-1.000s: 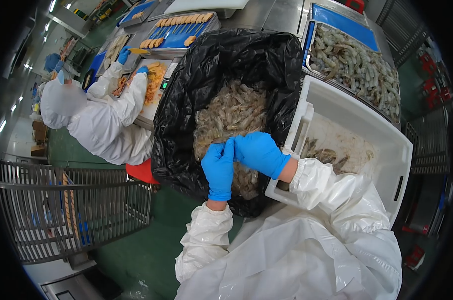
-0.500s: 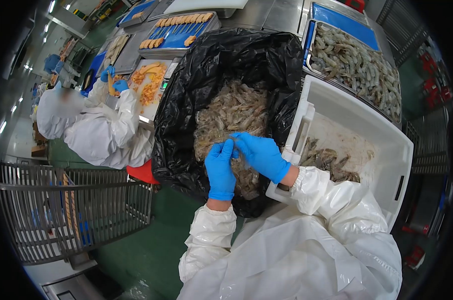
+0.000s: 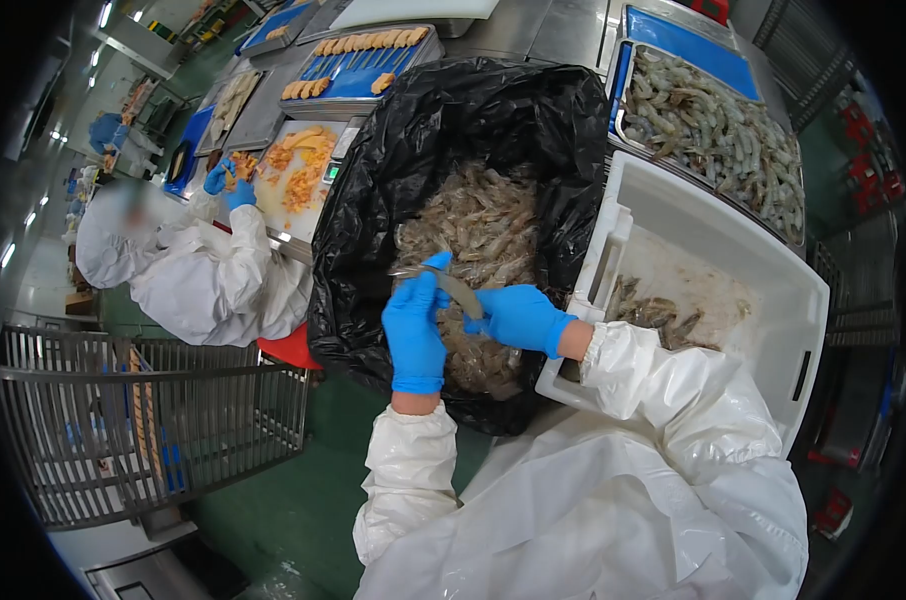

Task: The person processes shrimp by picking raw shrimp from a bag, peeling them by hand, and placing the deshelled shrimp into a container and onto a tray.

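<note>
My left hand [image 3: 413, 330], in a blue glove, grips a grey shrimp [image 3: 460, 293] near one end, with the fingertips pinched around it. From the other side, my right hand [image 3: 521, 318], also gloved in blue, closes its fingertips on the shrimp's lower end. The shrimp slants between both hands. Below them lies a brownish heap [image 3: 478, 215] that looks like shrimp heads and shells, inside a black plastic bag [image 3: 373, 190] with its mouth spread wide. To the right, a white bin [image 3: 763, 290] holds a few whole shrimp [image 3: 663, 315] in its near corner.
Behind the bin, a tray piled with shrimp [image 3: 713, 130] rests on the steel table [image 3: 558, 35]. At left, a co-worker [image 3: 193, 270] in white handles orange food by a board [image 3: 298, 225]. Skewers [image 3: 368, 45] lie on a blue tray; a metal rack [image 3: 153, 420] stands at lower left.
My hands have drawn apart, the left moving left and the right slightly lower and to the right. The shrimp now shows between them. The co-worker's hands have moved lower.
</note>
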### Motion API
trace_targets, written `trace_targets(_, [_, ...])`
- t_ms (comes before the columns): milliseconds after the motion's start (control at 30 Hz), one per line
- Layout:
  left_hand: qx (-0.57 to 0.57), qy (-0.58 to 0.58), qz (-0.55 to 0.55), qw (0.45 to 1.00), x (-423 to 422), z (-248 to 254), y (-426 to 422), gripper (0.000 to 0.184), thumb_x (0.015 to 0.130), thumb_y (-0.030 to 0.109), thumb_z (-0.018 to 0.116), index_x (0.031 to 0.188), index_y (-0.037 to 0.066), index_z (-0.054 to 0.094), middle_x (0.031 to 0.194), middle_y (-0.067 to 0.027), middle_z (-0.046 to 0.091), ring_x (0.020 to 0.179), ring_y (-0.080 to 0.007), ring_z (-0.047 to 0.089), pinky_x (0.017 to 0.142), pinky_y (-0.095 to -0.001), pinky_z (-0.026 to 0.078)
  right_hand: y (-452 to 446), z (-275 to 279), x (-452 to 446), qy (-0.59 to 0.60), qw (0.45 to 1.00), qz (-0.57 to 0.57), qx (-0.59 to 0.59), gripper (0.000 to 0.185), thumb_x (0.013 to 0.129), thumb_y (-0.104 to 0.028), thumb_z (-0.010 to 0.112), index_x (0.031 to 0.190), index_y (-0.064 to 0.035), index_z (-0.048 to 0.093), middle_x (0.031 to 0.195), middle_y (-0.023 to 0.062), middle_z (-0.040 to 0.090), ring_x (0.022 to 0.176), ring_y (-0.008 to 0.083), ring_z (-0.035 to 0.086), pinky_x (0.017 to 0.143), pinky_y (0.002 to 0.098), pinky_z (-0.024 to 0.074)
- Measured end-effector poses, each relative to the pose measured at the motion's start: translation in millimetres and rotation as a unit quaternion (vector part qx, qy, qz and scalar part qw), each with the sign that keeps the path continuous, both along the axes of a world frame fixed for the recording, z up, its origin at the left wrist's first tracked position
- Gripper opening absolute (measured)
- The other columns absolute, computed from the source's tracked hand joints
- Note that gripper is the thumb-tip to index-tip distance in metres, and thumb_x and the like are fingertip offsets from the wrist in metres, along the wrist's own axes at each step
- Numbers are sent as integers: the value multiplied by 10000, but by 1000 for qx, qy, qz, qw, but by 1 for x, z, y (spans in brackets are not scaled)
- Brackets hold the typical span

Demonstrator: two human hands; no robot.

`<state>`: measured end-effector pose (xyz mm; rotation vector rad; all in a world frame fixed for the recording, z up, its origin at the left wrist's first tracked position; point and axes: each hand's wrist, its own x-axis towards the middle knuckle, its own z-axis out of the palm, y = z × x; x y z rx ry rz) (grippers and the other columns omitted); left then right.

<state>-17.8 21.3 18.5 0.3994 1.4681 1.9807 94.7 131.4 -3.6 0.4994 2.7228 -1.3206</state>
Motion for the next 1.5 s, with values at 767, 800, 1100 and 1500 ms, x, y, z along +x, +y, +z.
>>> trace_targets(767, [-196, 142, -91, 966, 21, 20, 2, 167, 868, 67, 632, 721, -13, 629, 684, 7, 571, 638, -67, 481, 621, -232, 388, -19, 12, 25, 280, 912, -110, 277, 146, 831, -152, 561, 758, -27, 540, 543, 107, 522, 460, 262, 545, 449, 372, 438])
trace_targets(800, [-200, 127, -120, 964, 22, 20, 6, 167, 868, 64, 629, 719, -13, 630, 683, 1, 575, 634, -68, 486, 624, -233, 390, -15, 16, 36, 299, 912, -139, 243, 152, 818, -152, 571, 722, -39, 542, 555, 119, 538, 464, 271, 558, 449, 375, 448])
trace_targets(1100, [-116, 26, -297, 948, 89, 61, 137, 230, 921, 202, 566, 923, -12, 647, 1046, -126, 666, 828, -130, 620, 724, -260, 483, 106, -79, 194, 6, 894, -345, 286, 166, 748, -118, 596, 908, -88, 628, 689, 117, 611, 681, 338, 604, 626, 427, 486])
trace_targets(1500, [45, -145, -361, 920, 179, 5, 455, 343, 968, 261, 498, 1169, -15, 532, 1106, -148, 621, 1064, -255, 606, 890, -339, 494, 125, -145, 219, -94, 950, -163, 251, 122, 739, -147, 630, 833, -80, 670, 841, 125, 644, 864, 293, 632, 787, 405, 493])
